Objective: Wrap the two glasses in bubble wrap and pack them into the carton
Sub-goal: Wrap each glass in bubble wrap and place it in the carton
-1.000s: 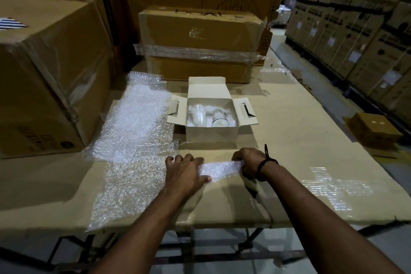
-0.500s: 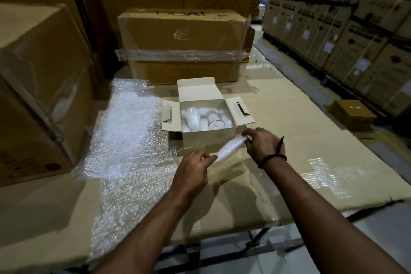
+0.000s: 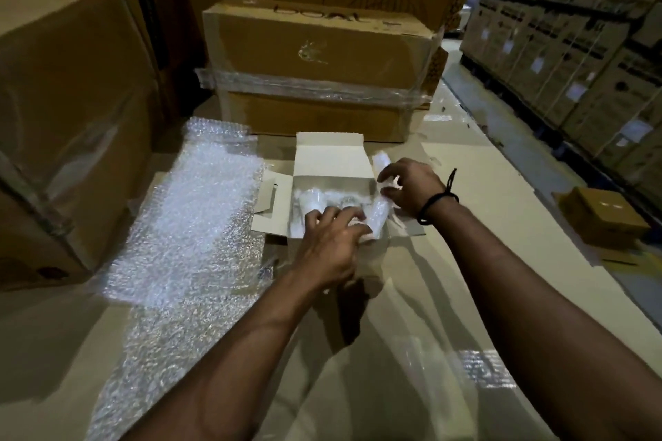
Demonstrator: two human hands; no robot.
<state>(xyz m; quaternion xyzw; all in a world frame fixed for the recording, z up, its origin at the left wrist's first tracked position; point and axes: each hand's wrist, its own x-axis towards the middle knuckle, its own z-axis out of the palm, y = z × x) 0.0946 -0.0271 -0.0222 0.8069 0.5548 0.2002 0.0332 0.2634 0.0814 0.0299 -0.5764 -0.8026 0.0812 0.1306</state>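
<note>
A small white carton (image 3: 329,157) stands open on the table, flaps spread. Inside it lie wrapped glasses (image 3: 315,199), blurred. A slim roll of bubble wrap (image 3: 379,213) stands tilted over the carton's right side. My right hand (image 3: 412,186) pinches the roll near its upper part, and my left hand (image 3: 333,243) grips its lower end at the carton's front edge. A black band is around my right wrist.
A long sheet of bubble wrap (image 3: 186,225) lies left of the carton. Large brown boxes stand at the left (image 3: 64,118) and behind (image 3: 322,68). A small brown box (image 3: 601,215) sits on the floor at the right, beside stacked cartons.
Both hands have lifted the roll off the table and carried it forward to the carton's right side, turning it from lying flat to nearly upright.
</note>
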